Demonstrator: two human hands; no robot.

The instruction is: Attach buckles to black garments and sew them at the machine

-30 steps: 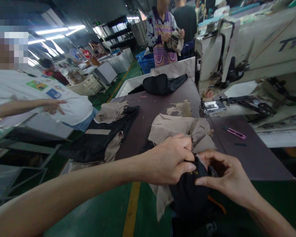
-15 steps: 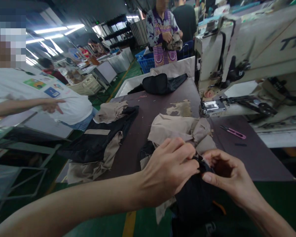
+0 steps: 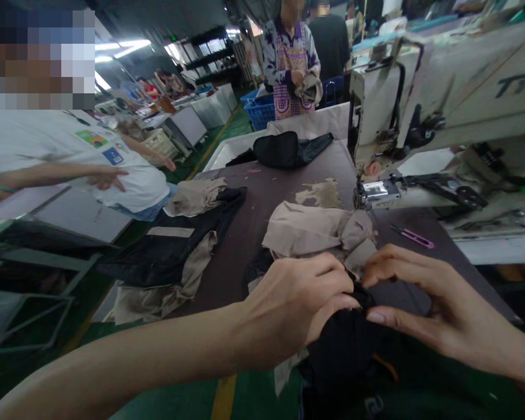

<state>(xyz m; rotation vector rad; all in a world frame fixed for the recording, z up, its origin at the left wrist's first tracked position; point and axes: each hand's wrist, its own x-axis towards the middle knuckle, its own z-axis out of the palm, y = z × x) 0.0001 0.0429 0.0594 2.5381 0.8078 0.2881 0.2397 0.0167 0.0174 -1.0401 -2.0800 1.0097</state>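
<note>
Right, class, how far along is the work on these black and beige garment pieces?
Looks done: perhaps the black-and-beige piece lying spread on the table. In hand: the left hand and right hand hold black fabric. Left: crumpled beige cloth beyond them.

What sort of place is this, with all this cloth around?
Probably a garment factory: a cream industrial sewing machine stands at a dark brown worktable strewn with black and beige fabric pieces, and a blue plastic crate sits beyond.
</note>
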